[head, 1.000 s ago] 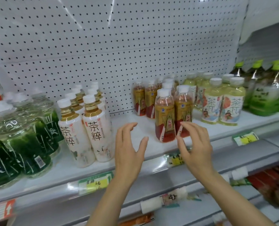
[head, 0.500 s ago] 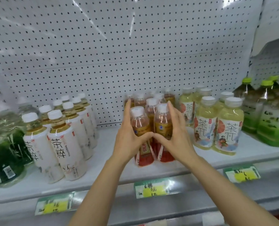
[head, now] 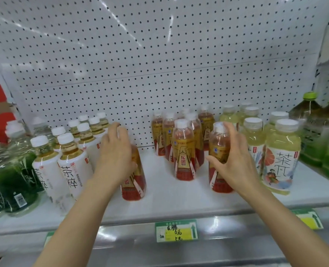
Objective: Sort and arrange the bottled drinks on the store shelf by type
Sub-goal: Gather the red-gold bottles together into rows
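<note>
White shelf (head: 169, 197), centre frame: left hand (head: 115, 160) and right hand (head: 235, 162) each grip one amber-filled red-labelled bottle (head: 134, 182); bottle (head: 218, 160).

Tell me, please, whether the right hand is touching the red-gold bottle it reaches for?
Touching: the head view shows the right hand with fingers wrapped round the red-gold bottle.
</note>
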Demonstrator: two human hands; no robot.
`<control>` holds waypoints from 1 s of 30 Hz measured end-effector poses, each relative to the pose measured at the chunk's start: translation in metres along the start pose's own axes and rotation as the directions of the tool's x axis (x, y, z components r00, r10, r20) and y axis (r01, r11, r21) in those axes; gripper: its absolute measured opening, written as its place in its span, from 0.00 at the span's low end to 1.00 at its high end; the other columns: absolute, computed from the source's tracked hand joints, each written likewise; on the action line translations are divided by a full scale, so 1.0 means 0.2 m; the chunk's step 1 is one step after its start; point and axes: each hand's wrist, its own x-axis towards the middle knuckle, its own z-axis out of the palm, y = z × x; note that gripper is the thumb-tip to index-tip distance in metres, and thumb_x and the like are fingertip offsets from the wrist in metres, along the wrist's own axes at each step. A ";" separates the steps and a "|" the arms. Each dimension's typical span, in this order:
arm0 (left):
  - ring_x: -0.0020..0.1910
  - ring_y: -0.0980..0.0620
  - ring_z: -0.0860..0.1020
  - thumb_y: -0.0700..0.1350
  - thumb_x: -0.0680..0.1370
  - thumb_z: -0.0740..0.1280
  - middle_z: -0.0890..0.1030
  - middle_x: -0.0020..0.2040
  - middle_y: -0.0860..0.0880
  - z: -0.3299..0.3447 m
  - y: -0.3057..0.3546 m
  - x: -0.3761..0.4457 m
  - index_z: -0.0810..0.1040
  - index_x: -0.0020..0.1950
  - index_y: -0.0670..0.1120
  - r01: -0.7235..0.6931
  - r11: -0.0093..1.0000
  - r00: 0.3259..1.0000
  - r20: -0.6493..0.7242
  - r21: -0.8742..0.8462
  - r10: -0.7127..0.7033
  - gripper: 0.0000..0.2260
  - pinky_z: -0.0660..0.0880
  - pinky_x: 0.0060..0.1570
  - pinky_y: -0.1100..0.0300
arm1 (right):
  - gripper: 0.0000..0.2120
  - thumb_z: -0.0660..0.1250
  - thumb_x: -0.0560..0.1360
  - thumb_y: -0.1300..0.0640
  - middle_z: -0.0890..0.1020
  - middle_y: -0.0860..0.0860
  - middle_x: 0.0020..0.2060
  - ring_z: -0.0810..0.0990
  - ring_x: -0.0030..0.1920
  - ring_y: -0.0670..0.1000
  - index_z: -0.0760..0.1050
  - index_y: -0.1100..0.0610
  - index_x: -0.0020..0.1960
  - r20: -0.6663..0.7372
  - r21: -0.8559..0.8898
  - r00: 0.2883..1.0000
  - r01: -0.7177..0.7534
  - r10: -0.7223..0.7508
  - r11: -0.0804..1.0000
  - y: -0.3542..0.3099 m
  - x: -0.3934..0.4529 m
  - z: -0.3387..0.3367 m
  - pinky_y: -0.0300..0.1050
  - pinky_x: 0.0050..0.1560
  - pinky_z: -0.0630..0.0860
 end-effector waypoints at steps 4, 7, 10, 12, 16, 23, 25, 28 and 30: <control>0.78 0.42 0.56 0.55 0.75 0.73 0.56 0.80 0.44 -0.09 0.20 0.14 0.61 0.78 0.45 -0.156 0.988 0.988 -0.005 0.018 0.156 0.37 0.57 0.75 0.47 | 0.48 0.76 0.70 0.50 0.64 0.54 0.70 0.71 0.65 0.55 0.47 0.43 0.78 -0.020 -0.028 1.000 0.022 -0.022 0.999 0.01 0.00 0.01 0.47 0.53 0.71; 0.73 0.45 0.67 0.59 0.75 0.71 0.64 0.77 0.48 -0.11 0.41 0.30 0.64 0.78 0.49 -0.289 0.933 0.948 0.070 -0.213 0.310 0.35 0.68 0.69 0.49 | 0.49 0.76 0.70 0.49 0.65 0.56 0.69 0.71 0.64 0.54 0.47 0.46 0.79 -0.022 -0.061 0.999 0.031 -0.032 0.998 0.01 -0.01 0.01 0.43 0.52 0.68; 0.69 0.47 0.72 0.59 0.74 0.73 0.71 0.73 0.49 -0.07 0.56 0.41 0.69 0.75 0.50 -0.288 0.920 0.877 0.313 -0.266 0.364 0.33 0.71 0.65 0.51 | 0.49 0.77 0.68 0.48 0.66 0.57 0.69 0.70 0.64 0.56 0.51 0.50 0.79 -0.064 -0.147 0.997 0.031 -0.041 0.989 0.01 -0.01 0.00 0.46 0.53 0.72; 0.68 0.47 0.73 0.55 0.73 0.76 0.74 0.71 0.49 -0.06 0.59 0.46 0.73 0.73 0.49 -0.280 0.927 0.849 0.387 -0.249 0.360 0.30 0.70 0.63 0.53 | 0.47 0.77 0.67 0.47 0.66 0.58 0.70 0.68 0.67 0.59 0.56 0.54 0.78 -0.116 -0.189 0.988 0.083 -0.107 0.978 0.01 0.00 -0.01 0.54 0.61 0.75; 0.55 0.50 0.76 0.52 0.69 0.79 0.79 0.60 0.50 -0.11 0.52 0.53 0.80 0.65 0.49 -0.244 0.954 0.855 0.425 -0.174 0.297 0.25 0.70 0.52 0.58 | 0.36 0.71 0.73 0.47 0.69 0.58 0.70 0.68 0.69 0.59 0.63 0.60 0.75 -0.171 -0.197 0.954 0.214 -0.248 0.957 -0.02 0.07 -0.07 0.55 0.70 0.67; 0.40 0.50 0.80 0.49 0.67 0.81 0.83 0.54 0.45 -0.10 0.22 0.66 0.81 0.60 0.44 -0.098 0.995 0.856 0.512 0.023 0.072 0.24 0.74 0.37 0.60 | 0.22 0.66 0.78 0.48 0.76 0.50 0.65 0.71 0.67 0.53 0.72 0.54 0.70 0.178 -0.306 0.960 0.263 -0.217 0.915 -0.24 0.50 -0.17 0.51 0.64 0.69; 0.44 0.47 0.81 0.48 0.68 0.80 0.83 0.55 0.44 -0.09 0.15 0.68 0.80 0.62 0.44 -0.063 0.997 0.856 0.516 0.048 0.029 0.25 0.77 0.41 0.59 | 0.22 0.66 0.77 0.47 0.76 0.49 0.65 0.74 0.65 0.52 0.72 0.53 0.69 0.353 -0.358 0.919 0.306 -0.176 0.882 -0.28 0.65 -0.13 0.50 0.61 0.71; 0.45 0.44 0.82 0.49 0.67 0.81 0.83 0.56 0.43 -0.09 0.08 0.72 0.80 0.62 0.43 -0.038 0.994 0.849 0.529 0.105 -0.023 0.26 0.78 0.40 0.57 | 0.25 0.68 0.77 0.49 0.75 0.51 0.67 0.75 0.63 0.52 0.69 0.54 0.71 0.572 -0.334 0.818 0.303 -0.064 0.892 -0.29 0.84 -0.03 0.48 0.61 0.73; 0.46 0.43 0.83 0.49 0.66 0.82 0.82 0.60 0.43 -0.08 0.06 0.75 0.79 0.64 0.43 -0.036 0.986 0.830 0.555 0.163 -0.062 0.29 0.81 0.46 0.53 | 0.28 0.69 0.75 0.49 0.74 0.51 0.68 0.75 0.63 0.53 0.67 0.52 0.73 0.686 -0.324 0.728 0.279 0.021 0.904 -0.27 0.91 0.04 0.50 0.62 0.73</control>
